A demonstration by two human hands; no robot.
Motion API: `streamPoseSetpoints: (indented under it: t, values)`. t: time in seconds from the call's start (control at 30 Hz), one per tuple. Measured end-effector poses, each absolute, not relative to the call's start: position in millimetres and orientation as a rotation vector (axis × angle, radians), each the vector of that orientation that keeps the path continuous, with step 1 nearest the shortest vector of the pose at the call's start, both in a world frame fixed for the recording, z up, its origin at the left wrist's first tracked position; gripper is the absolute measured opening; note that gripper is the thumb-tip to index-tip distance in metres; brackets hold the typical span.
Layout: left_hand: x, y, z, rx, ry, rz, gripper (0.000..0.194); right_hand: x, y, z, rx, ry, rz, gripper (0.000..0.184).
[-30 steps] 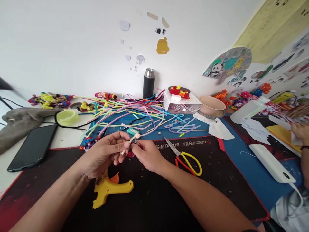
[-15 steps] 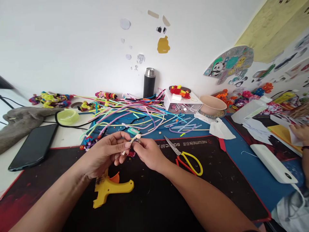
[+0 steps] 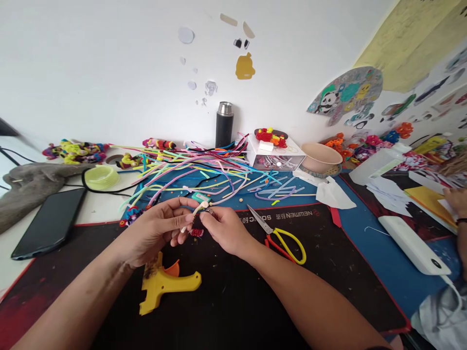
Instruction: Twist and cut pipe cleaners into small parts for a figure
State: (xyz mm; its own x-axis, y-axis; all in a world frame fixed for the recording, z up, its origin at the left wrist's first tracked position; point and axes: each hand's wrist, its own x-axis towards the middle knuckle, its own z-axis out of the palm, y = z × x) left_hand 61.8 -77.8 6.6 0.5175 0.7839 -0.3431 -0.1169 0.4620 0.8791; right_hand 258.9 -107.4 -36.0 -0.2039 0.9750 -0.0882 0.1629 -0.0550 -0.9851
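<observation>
Between the thumb and fingers of my left hand (image 3: 166,224) is a cream-coloured pipe cleaner (image 3: 197,211), tilted, with a pale rounded knob at its upper end. My right hand (image 3: 226,231) is closed in a pinch beside that knob; a small greyish bit shows at its fingertips, too small to name. Under the hands a small red fuzzy piece (image 3: 197,233) lies on the black mat (image 3: 233,301). A yellow glue gun (image 3: 170,284) with an orange trigger lies below my left hand, its front part hidden by the wrist. Scissors (image 3: 279,238) with yellow and red handles lie right of my right hand.
Behind the hands spreads a pile of coloured pipe cleaners (image 3: 193,165). A black flask (image 3: 224,124), a white box (image 3: 275,155) and a beige bowl (image 3: 321,156) stand by the wall. A phone (image 3: 49,223) lies left. At right are a white device (image 3: 414,245) and another person's hand (image 3: 456,200).
The knobbed end of the pipe cleaner has tipped slightly left between my hands. More of the red fuzzy piece shows beneath. The whole view has shifted a little.
</observation>
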Motion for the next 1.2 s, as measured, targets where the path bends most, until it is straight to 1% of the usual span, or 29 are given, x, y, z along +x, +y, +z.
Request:
streamPoseSetpoints:
  t: [0.23,0.53,0.7,0.9,0.97,1.13,1.2]
  values:
    - [61.4,-76.5,8.7,0.941,0.857,0.655,0.05,261.3,-106.4,-36.5,-1.262,-1.443,1.353,0.038]
    - [61.9,-76.8,10.3,0.94,0.862,0.655,0.049,263.9,-107.0,-35.2,-1.203,-1.485,1.408,0.042]
    - [62.7,-76.8,12.9,0.926,0.869,0.695,0.051,264.2,-110.3,-28.0,-1.064,-1.526,1.477,0.052]
    - [62.3,-76.8,12.5,0.922,0.866,0.68,0.05,263.8,-107.2,-34.6,-1.198,-1.472,1.352,0.054]
    - [62.0,-76.9,11.8,0.917,0.867,0.681,0.05,263.6,-107.2,-35.2,-1.233,-1.491,1.303,0.051]
    - [61.6,-77.2,11.3,0.934,0.861,0.677,0.049,259.5,-111.5,-28.2,-1.285,-1.563,1.291,0.032]
    - [61.3,-77.3,11.1,0.937,0.861,0.677,0.049,258.0,-112.2,-25.7,-1.319,-1.555,1.299,0.029]
